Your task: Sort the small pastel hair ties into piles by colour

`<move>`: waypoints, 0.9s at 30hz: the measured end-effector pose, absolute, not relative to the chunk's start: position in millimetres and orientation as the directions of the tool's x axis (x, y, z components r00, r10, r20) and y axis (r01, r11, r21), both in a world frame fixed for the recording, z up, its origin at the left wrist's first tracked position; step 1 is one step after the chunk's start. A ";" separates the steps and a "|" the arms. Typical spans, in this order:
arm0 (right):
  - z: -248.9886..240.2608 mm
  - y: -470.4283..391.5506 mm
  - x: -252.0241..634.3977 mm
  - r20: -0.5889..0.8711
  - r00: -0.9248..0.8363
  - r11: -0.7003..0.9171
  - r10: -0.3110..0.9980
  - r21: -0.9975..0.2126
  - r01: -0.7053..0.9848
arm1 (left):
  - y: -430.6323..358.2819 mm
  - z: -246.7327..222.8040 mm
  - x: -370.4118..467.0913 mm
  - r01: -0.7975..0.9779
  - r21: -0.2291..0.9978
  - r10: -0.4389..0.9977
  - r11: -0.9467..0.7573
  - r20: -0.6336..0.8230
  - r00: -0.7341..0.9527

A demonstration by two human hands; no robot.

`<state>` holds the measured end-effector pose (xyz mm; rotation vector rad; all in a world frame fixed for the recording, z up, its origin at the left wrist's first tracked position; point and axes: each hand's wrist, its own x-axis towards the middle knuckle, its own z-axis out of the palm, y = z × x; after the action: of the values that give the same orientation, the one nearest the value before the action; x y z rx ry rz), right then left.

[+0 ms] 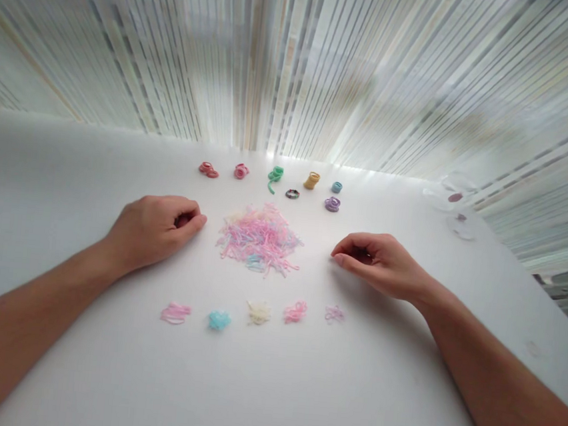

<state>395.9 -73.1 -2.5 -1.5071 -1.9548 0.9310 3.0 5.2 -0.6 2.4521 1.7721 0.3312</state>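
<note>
The mixed heap of elastic bands (261, 237) lies central on the table (267, 392), seemingly within reach of both the clenched left hand (154, 231) and loosely curled, released right hand (387, 263) (neither visibly gripping anything), while gaps apparently keep the near piles (219, 320) distinct by colour.

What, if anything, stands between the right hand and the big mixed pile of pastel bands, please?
Nothing visible stands between the right hand and the mixed pile. The purple coil lies farther from the person and the small lilac cluster nearer, both off the direct line.
</note>
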 end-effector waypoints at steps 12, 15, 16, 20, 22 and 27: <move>-14.8 -74.7 368.0 0.222 -0.135 0.249 0.966 -0.650 0.718 | 5.1 2.5 3.7 0.931 0.188 0.949 -0.312 0.098 0.299; -14.4 -74.0 365.0 0.264 -0.148 0.286 0.953 -0.629 0.723 | 6.0 2.2 4.0 0.936 0.183 0.953 -0.302 0.086 0.291; -14.2 -73.8 364.1 0.272 -0.150 0.292 0.951 -0.624 0.725 | 6.1 2.4 4.2 0.937 0.179 0.953 -0.301 0.082 0.291; -13.7 -73.4 359.1 0.274 -0.141 0.287 0.951 -0.621 0.729 | 5.4 4.6 4.7 0.940 0.183 0.958 -0.287 0.067 0.280; -13.9 -73.0 356.0 0.269 -0.132 0.277 0.954 -0.624 0.731 | 4.6 5.6 5.1 0.940 0.188 0.959 -0.284 0.057 0.278; -15.3 -70.4 347.6 0.271 -0.126 0.273 0.954 -0.621 0.734 | 3.5 5.1 6.3 0.942 0.179 0.959 -0.283 0.061 0.276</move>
<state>347.6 -70.4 -15.3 -1.5185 -1.9187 0.4502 6.3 3.5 5.1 2.4218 1.8126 0.2380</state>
